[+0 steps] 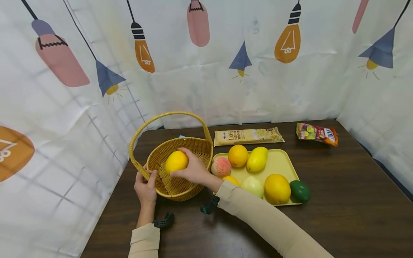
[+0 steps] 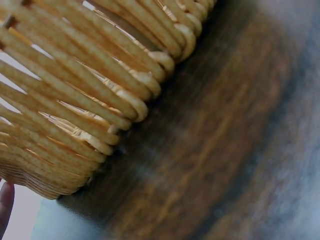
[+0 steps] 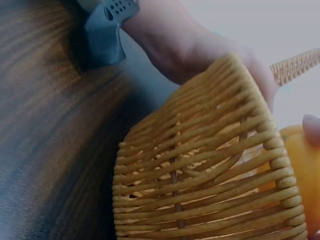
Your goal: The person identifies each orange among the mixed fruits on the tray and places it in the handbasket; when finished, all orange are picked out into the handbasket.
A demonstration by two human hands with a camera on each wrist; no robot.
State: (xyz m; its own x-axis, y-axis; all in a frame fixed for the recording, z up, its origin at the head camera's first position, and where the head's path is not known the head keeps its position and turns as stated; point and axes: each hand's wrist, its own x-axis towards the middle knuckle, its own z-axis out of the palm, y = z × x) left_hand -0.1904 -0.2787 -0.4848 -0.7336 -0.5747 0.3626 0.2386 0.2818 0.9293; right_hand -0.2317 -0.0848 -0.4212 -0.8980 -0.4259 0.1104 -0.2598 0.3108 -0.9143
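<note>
Right hand (image 1: 193, 169) grasping rounded yellow-orange fruit (image 1: 175, 163) at mouth of golden woven wicker basket (image 1: 195, 145); left hand (image 1: 146, 189) gripping basket's left rim. Pale-yellow rectangular tray (image 1: 280, 163) alongside.

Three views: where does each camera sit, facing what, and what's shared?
Head: on the head, facing forward and down at basket, tray and curtain; left hand and right hand show.
Left wrist: on that wrist, facing basket weave and tabletop close up; a fingertip shows at left.
Right wrist: on that wrist, facing the basket's outer wall; an arm, apparently the left, and a finger on the yellow fruit show.
Shared: head and right wrist both show basket and yellow fruit.
</note>
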